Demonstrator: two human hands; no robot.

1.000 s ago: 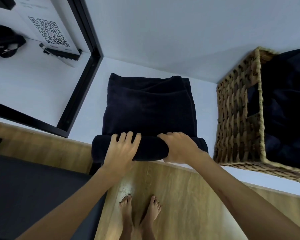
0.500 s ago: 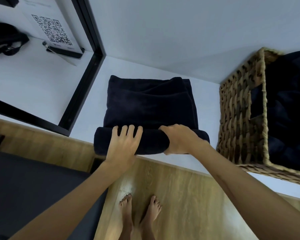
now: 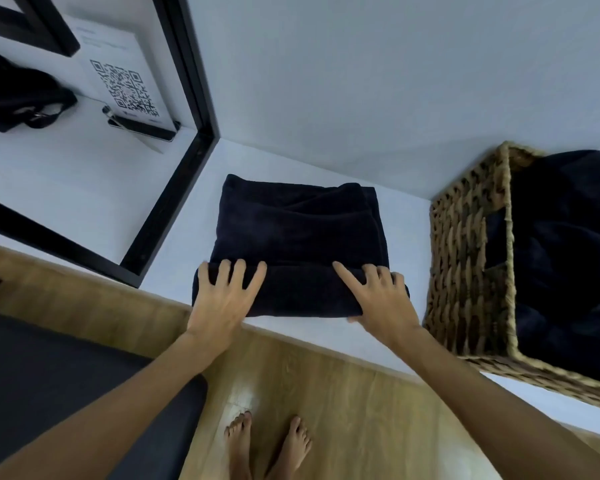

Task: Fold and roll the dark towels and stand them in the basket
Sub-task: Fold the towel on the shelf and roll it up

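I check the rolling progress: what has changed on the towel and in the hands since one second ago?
The right hand opened: its curled fingers now lie spread on the roll, like the left hand. The rolled part of the towel has advanced slightly away from the person. The flat part, the basket and the dark cloth inside it stayed as they were.

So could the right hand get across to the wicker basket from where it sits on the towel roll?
Probably yes. The right hand rests on the rolled end of the towel, and the basket stands just beside it with only bare white shelf between.
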